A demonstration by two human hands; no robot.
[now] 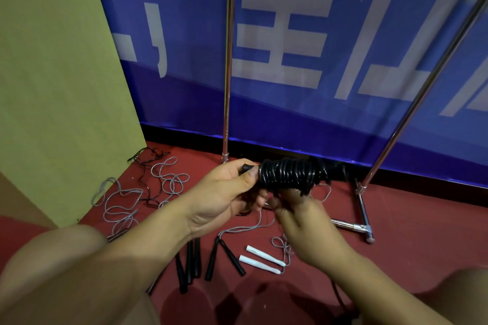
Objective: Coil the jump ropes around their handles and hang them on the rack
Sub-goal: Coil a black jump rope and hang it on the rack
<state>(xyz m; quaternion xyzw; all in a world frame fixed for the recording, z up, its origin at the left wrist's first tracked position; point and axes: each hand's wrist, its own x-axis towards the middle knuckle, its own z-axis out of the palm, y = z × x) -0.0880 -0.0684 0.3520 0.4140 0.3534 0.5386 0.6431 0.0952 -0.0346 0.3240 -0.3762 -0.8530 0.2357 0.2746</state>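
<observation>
A black jump rope [290,173] is wound in tight coils around its black handles, held level above the floor. My left hand [227,192] grips the handle end at the left of the coil, thumb on top. My right hand [298,216] is under the coil, and its fingertips pinch the rope at the coil's underside. The chrome rack [227,60] stands just behind, with one upright in the middle and a slanted tube at the right.
On the red floor lie loose grey ropes [124,206], a thin black rope [150,161], several black handles [190,264] and two white handles [261,258]. The rack's foot [364,219] is at the right. A green board [52,87] leans at the left, a blue banner [317,47] behind.
</observation>
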